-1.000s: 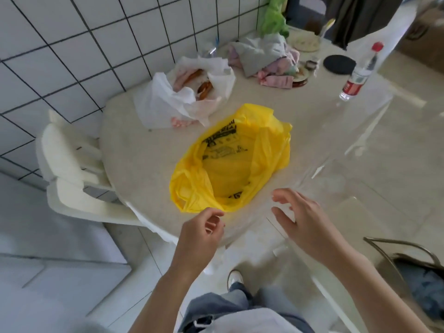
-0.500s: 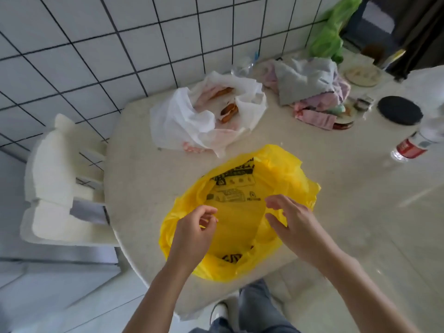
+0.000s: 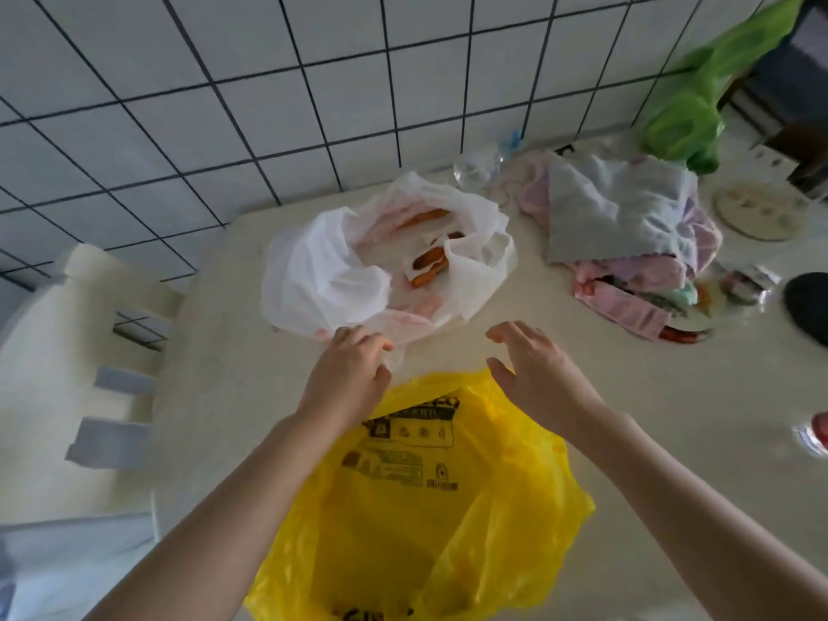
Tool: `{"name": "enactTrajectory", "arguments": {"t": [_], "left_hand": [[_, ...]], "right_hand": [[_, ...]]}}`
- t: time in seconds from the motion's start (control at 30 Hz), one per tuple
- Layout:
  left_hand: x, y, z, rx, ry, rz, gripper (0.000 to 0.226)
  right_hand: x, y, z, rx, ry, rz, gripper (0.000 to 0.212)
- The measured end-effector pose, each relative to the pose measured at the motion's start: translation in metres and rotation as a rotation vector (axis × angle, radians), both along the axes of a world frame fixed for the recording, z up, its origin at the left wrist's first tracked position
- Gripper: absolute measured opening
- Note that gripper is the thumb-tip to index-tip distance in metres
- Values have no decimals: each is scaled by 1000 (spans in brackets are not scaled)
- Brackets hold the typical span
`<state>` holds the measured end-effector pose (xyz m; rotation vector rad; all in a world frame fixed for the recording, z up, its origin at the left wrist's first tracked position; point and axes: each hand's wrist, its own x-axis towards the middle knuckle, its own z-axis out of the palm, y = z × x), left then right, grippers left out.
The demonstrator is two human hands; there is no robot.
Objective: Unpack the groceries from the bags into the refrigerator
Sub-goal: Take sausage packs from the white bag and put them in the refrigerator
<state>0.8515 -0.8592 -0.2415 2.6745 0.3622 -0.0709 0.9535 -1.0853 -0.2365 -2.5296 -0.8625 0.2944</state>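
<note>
Head view, looking down on a pale counter (image 3: 233,396) that abuts a white tiled wall (image 3: 224,105) at its far edge. The yellow bag (image 3: 425,508) lies open at the near edge of the counter, its mouth spread wide and its printed inner face showing; its near end runs out of view at the bottom. Beyond it, apart by a narrow strip of bare counter, the white bag (image 3: 340,271) sits open with orange-brown food items (image 3: 430,262) visible inside. The left hand (image 3: 347,378) reaches over the far rim of the yellow bag, its fingers curled at the near edge of the white bag; whether the grip has hold of the plastic cannot be told. The right hand (image 3: 533,374) hovers over the bare strip, grip wide open, fingers spread and holding nothing. To the right, a heap of cloths (image 3: 627,226) and a green bag (image 3: 690,105) crowd the far corner. A white chair (image 3: 67,351) stands against the counter's left edge. Bare counter lies right of the yellow bag.
</note>
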Motion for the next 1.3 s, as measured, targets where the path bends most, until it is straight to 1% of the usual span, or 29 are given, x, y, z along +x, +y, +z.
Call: {"name": "enactTrajectory", "arguments": {"t": [0.07, 0.17, 0.3, 0.47, 0.57, 0.7, 0.77, 0.83, 0.9, 0.97, 1.03, 1.1, 1.2, 1.3], "left_hand": [[21, 19, -2, 81, 4, -25, 34], [54, 48, -5, 148, 6, -34, 35], [98, 72, -14, 179, 22, -73, 34], [147, 83, -34, 196, 3, -156, 26], [180, 87, -48, 223, -3, -206, 32], [227, 98, -76, 429, 37, -354, 42], [249, 104, -86, 510, 99, -374, 50], [268, 110, -95, 538, 178, -392, 53], [284, 116, -102, 563, 224, -386, 58], [295, 122, -108, 542, 218, -320, 70], [307, 125, -113, 533, 217, -256, 77], [320, 128, -116, 516, 226, -204, 79], [336, 135, -118, 475, 255, -150, 81], [348, 142, -122, 480, 281, -173, 87]], "right_hand": [[30, 12, -3, -32, -5, 8, 35], [70, 32, -6, -47, -2, 61, 37], [117, 65, -13, -97, 15, 146, 37], [168, 102, -40, -144, 18, 242, 32], [192, 120, -65, -157, -18, 299, 40], [218, 132, -94, -260, -151, 427, 43], [228, 134, -106, -244, -199, 423, 46], [235, 135, -115, -212, -173, 377, 55], [243, 132, -124, -252, -170, 327, 55], [251, 129, -132, -264, -187, 302, 56], [260, 128, -137, -303, -211, 310, 62], [271, 130, -139, -345, -253, 338, 63], [283, 133, -137, -354, -194, 308, 61], [292, 136, -138, -356, -131, 275, 69]]}}
